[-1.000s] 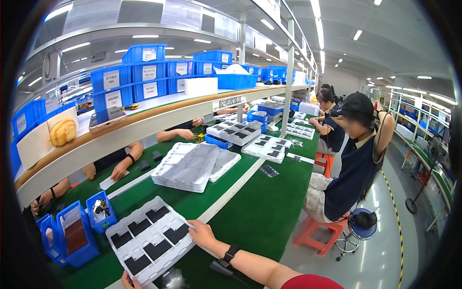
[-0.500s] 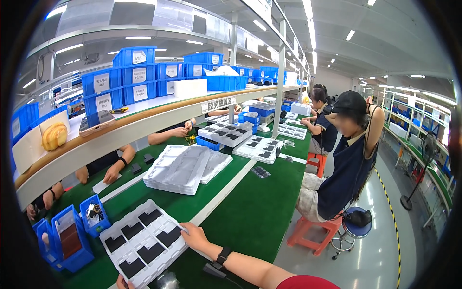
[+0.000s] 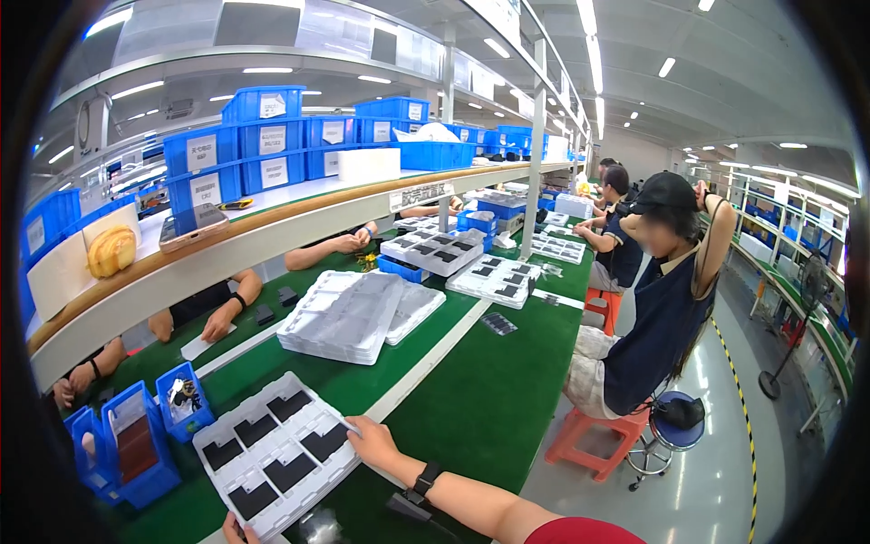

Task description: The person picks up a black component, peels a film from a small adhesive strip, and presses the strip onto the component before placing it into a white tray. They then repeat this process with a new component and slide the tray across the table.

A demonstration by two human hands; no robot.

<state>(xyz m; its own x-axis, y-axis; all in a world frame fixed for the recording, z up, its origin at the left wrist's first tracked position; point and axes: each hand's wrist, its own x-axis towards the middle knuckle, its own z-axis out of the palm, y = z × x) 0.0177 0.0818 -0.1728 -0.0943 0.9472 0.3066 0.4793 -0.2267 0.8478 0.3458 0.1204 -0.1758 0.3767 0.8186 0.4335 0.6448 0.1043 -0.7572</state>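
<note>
Head view: left hand point(image 3: 237, 529) and right hand point(image 3: 373, 442) grip the white tray point(image 3: 263, 453) by opposite sides, likely keeping its black pieces point(image 3: 323, 442) steady.

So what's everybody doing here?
Somebody wearing a red sleeve has a white tray by its edges, left fingers at the near end and right fingers at the right side. Six flat black pieces sit in it. Past it, a stack of pale trays rests on the green table. A co-worker sits at the right, arms raised.
</note>
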